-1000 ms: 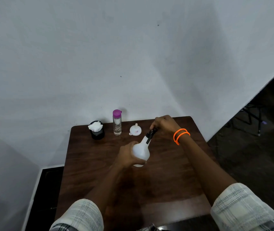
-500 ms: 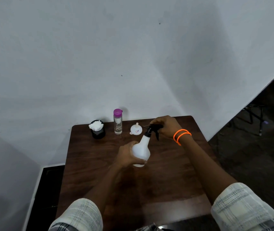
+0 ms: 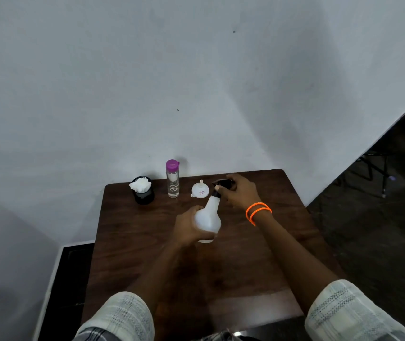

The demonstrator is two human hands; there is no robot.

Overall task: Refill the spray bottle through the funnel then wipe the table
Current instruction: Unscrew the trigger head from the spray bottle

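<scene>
**Unscrewing the spray head before refilling**

The left hand [image 3: 188, 226] wraps its fingers around the belly of the white spray bottle [image 3: 208, 219], held tilted just above the surface [image 3: 132, 232]; the right hand [image 3: 239, 193] closes on its black spray head [image 3: 221, 187]. The plastic looks light, smooth and probably squeezable, so the neck seems the firmer hold. Counted: one spray bottle, one funnel [image 3: 200, 190], one capped water bottle [image 3: 172, 179], one black cup of white wipes [image 3: 142, 190].
</scene>
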